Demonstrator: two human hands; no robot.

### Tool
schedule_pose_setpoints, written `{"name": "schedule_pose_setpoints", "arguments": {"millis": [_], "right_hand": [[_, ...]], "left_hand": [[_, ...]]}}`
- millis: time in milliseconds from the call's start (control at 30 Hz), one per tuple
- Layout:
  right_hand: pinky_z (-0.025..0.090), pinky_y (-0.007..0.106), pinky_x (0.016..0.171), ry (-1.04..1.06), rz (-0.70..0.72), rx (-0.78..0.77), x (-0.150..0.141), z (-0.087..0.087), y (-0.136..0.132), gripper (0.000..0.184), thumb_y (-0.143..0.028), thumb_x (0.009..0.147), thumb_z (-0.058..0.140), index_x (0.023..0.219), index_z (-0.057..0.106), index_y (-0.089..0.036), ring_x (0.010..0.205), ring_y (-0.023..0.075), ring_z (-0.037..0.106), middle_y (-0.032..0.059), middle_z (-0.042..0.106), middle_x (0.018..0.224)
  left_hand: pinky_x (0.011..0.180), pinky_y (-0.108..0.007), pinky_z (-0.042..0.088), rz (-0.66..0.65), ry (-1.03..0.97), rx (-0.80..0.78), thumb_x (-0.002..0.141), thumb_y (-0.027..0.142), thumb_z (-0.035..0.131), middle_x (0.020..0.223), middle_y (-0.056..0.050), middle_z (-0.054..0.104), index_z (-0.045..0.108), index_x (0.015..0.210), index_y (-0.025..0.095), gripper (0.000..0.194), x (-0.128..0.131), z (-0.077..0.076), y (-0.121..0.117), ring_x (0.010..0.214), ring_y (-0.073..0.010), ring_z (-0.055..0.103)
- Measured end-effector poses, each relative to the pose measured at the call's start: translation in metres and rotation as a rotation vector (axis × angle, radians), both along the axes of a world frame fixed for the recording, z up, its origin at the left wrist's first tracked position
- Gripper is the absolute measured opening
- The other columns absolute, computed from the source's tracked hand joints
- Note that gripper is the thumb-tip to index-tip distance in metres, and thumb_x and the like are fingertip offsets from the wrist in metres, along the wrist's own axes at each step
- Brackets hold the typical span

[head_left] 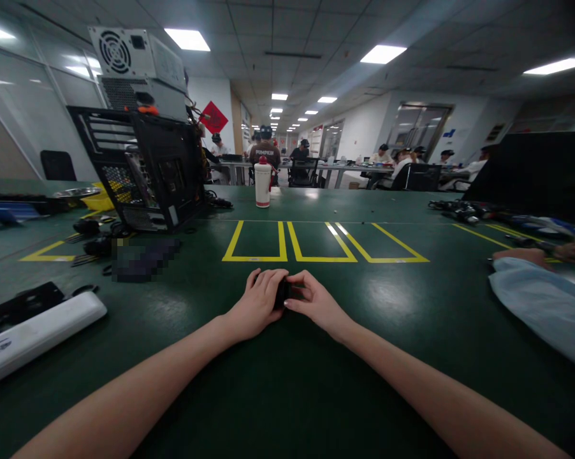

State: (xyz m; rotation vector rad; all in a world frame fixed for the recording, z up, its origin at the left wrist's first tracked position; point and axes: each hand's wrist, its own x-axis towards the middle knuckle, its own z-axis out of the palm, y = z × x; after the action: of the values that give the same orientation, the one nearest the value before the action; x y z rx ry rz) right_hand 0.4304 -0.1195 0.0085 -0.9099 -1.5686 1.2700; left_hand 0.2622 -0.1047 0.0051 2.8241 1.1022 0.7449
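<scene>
Black object (282,293) is between our two hands, near the middle of the counter (287,395); we cannot tell if it touches the surface. Our left hand (261,299) wraps around it, while our right hand (316,305) bends its fingertips to the right edge, and we cannot tell how firmly they pinch. If the left hand loosens, we think the object may slip and slide, because the green counter looks smooth and shiny. Flat yellow tape (311,259) makes angular outlines beyond; the boxy black computer case (170,172) has mesh parts.
</scene>
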Motion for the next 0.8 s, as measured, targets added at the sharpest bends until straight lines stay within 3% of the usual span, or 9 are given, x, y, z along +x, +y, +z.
{"name": "schedule_pose_setpoints", "arguments": {"millis": [167, 333, 533, 700, 800], "right_hand": [[0.044, 0.035, 0.083, -0.018, -0.051, 0.025, -0.0019, -0.0002, 0.0009, 0.022, -0.029, 0.072, 0.056, 0.092, 0.052, -0.021, 0.092, 0.0157, 0.054, 0.0017, 0.055, 0.096], [0.041, 0.036, 0.088, -0.055, -0.059, -0.036, 0.0016, 0.0, 0.0033, 0.033, -0.028, 0.071, 0.058, 0.101, 0.049, -0.021, 0.098, 0.0167, 0.052, 0.0035, 0.053, 0.102], [0.042, 0.034, 0.087, -0.001, 0.006, -0.002, 0.0009, -0.0042, 0.003, 0.036, -0.019, 0.062, 0.066, 0.093, 0.047, -0.021, 0.096, 0.0157, 0.053, 0.0003, 0.053, 0.1], [0.042, 0.034, 0.086, -0.022, -0.048, 0.034, -0.0008, -0.0011, 0.0015, 0.022, -0.027, 0.072, 0.056, 0.093, 0.051, -0.021, 0.093, 0.0147, 0.053, 0.0013, 0.054, 0.096], [0.041, 0.036, 0.087, -0.045, -0.079, -0.019, 0.0006, 0.0005, 0.0017, 0.03, -0.027, 0.072, 0.056, 0.1, 0.049, -0.02, 0.095, 0.0157, 0.052, 0.0031, 0.054, 0.099]], "left_hand": [[0.101, -0.049, 0.018, -0.003, -0.003, 0.007, 0.073, 0.019, 0.052, 0.122, -0.01, 0.04, 0.018, 0.124, 0.019, 0.061, -0.0004, 0.0018, -0.0006, 0.115, -0.0234, 0.037], [0.101, -0.049, 0.017, -0.004, -0.006, 0.005, 0.072, 0.018, 0.053, 0.123, -0.011, 0.039, 0.017, 0.125, 0.018, 0.063, -0.0003, -0.0008, 0.001, 0.115, -0.0236, 0.036], [0.101, -0.047, 0.017, 0.004, -0.002, 0.013, 0.069, 0.015, 0.054, 0.122, -0.01, 0.039, 0.021, 0.122, 0.017, 0.063, 0.0005, -0.0021, 0.0016, 0.115, -0.023, 0.035], [0.101, -0.046, 0.018, 0.003, 0.006, 0.006, 0.073, 0.019, 0.051, 0.122, -0.01, 0.039, 0.02, 0.123, 0.017, 0.059, 0.0001, 0.001, -0.0003, 0.114, -0.0218, 0.036], [0.101, -0.046, 0.018, 0.003, 0.01, 0.001, 0.073, 0.019, 0.052, 0.123, -0.01, 0.039, 0.019, 0.124, 0.017, 0.06, 0.0002, 0.0018, -0.0007, 0.115, -0.0219, 0.035]]}}
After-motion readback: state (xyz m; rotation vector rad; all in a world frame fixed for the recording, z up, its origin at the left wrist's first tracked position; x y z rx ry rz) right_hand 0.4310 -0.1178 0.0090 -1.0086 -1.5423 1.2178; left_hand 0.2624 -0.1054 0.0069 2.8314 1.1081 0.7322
